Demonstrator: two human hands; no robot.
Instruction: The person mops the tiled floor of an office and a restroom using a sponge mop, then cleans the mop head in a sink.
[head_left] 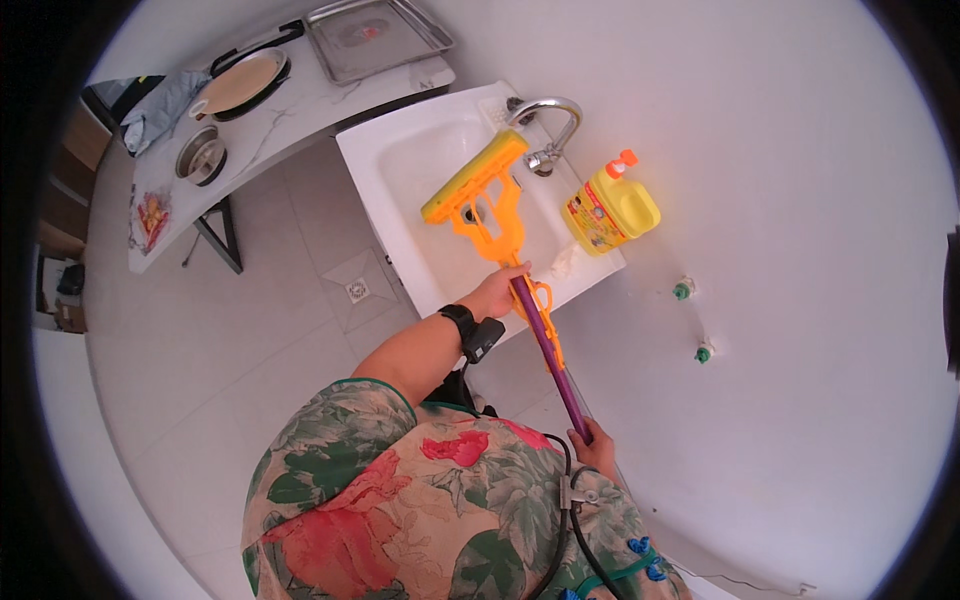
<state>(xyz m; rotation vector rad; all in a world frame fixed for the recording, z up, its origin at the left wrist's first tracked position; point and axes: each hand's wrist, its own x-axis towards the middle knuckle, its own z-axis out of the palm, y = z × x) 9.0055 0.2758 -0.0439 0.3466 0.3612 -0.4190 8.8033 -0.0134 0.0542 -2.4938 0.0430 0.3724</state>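
Observation:
A sponge mop with an orange-yellow frame and a purple pole slants across in front of me. My left hand is wrapped round the upper pole, just below the orange frame and beside its lever. Lower down, near my body, my right hand grips the pole's other end. The mop's yellow sponge head is held over the white sink, partly covering the basin and drain. Whether the sponge touches the sink I cannot tell.
A chrome faucet rises at the sink's back. On the sink's right edge stands a yellow jug with a red pump, a whitish scrap beside it. The marble-patterned table at left bears a metal tray, bowl and round board.

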